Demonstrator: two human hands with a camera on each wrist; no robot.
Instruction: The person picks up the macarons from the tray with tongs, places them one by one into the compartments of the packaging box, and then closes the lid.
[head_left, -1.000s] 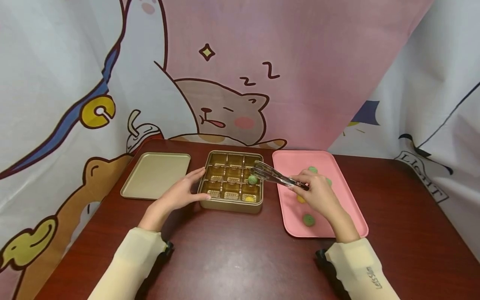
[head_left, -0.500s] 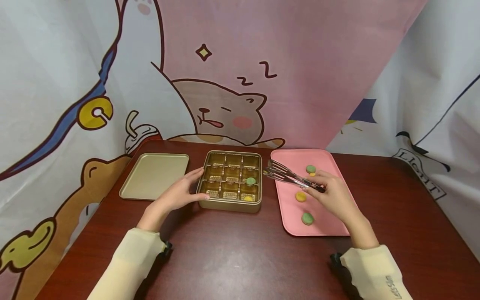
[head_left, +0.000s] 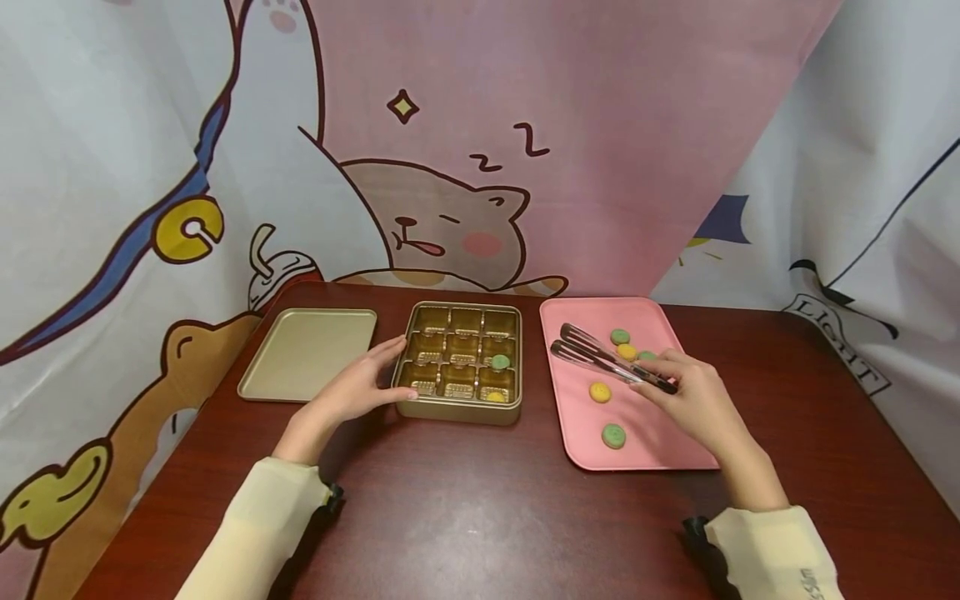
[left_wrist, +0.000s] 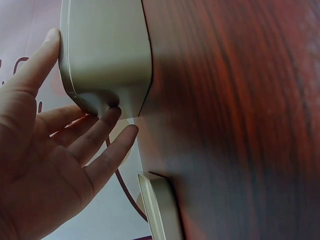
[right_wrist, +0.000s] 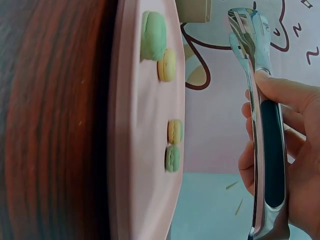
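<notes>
My left hand (head_left: 358,390) touches the left side of a gold tin (head_left: 457,411), thumb at the front rim and fingers extended along the side. Inside its divided insert, a green macaron (head_left: 500,362) lies in the middle compartment of the right column. A yellow macaron (head_left: 496,397) sits in the front right one. Over the pink tray (head_left: 585,442), my right hand (head_left: 693,396) grips metal tongs (right_wrist: 274,150) by their dark handle. The tongs' tips are apart with nothing between them. Below lie a yellow macaron (head_left: 599,392), a green macaron (head_left: 613,436) and several others farther back.
A flat gold lid (head_left: 307,354) lies left of the tin. The dark red wooden table (head_left: 465,517) runs back to a printed cartoon curtain (head_left: 637,150). The tray stands a small gap to the right of the tin.
The tongs have let go of the green macaron in the tin. My right hand has drawn them rightward, over the pink tray. The left hand stays at the tin.
</notes>
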